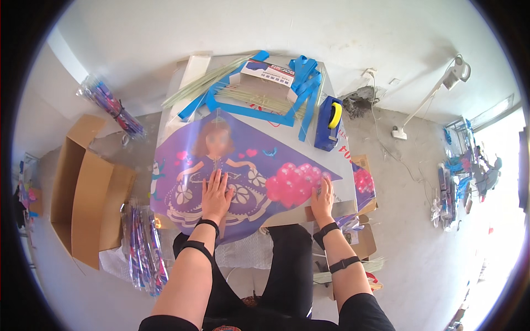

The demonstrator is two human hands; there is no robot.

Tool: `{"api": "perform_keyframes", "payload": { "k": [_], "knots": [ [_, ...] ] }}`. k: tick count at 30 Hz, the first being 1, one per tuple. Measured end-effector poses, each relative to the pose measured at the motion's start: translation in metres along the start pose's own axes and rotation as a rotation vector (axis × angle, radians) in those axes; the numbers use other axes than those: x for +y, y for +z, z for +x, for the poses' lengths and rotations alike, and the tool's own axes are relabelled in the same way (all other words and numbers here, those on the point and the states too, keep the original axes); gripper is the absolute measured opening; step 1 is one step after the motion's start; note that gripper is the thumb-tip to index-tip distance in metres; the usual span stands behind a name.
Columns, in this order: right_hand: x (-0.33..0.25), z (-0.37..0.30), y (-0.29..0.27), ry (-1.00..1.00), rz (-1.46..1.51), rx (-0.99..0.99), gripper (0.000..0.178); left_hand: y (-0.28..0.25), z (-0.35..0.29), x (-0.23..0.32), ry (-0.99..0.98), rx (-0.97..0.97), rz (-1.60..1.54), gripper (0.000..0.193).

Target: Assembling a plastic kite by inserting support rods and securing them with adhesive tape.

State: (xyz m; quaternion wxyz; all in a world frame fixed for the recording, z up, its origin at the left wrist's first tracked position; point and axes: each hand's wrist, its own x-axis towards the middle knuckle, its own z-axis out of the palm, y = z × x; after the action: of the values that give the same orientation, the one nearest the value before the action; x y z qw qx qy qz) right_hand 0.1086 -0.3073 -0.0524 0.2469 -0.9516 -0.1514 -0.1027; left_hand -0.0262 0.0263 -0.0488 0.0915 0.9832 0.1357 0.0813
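Note:
A purple kite sail (pixel 251 157) printed with a princess in a wide dress and a pink balloon bunch lies spread over the work table. My left hand (pixel 217 193) rests flat on the printed dress, fingers stretched and slightly apart. Near the sail's right corner, my right hand (pixel 323 199) lies with its fingers extended over the edge of the balloon print. Neither hand grips anything that I can see. Beyond the right corner stands a blue tape dispenser (pixel 327 132) with a yellow roll (pixel 334 115).
Thin pale rods (pixel 207 81), blue strips (pixel 251 113) and a white printed box (pixel 269 74) lie at the table's far side. An open cardboard box (pixel 85 193) and plastic-wrapped bundles (pixel 144 248) are at left. A white stick vacuum (pixel 428 99) leans against the wall at right.

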Motion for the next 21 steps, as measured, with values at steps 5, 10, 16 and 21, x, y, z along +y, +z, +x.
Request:
{"api": "perform_keyframes", "payload": {
  "k": [5, 10, 16, 21],
  "knots": [
    [-0.058, 0.074, 0.006, -0.194, 0.183, -0.004, 0.037, -0.005, -0.007, -0.011, -0.031, -0.015, 0.032, 0.054],
    [-0.066, 0.166, 0.041, -0.279, -0.01, 0.038, 0.028, -0.006, -0.002, 0.0, -0.03, -0.054, 0.013, 0.054],
    [-0.067, 0.212, 0.074, -0.045, -0.314, -0.063, 0.015, -0.009, -0.001, -0.001, -0.039, -0.074, 0.0, 0.053],
    [-0.053, 0.217, 0.074, 0.012, -0.166, -0.064, 0.014, -0.007, 0.0, 0.001, -0.036, -0.062, -0.028, 0.053]
  ]
}}
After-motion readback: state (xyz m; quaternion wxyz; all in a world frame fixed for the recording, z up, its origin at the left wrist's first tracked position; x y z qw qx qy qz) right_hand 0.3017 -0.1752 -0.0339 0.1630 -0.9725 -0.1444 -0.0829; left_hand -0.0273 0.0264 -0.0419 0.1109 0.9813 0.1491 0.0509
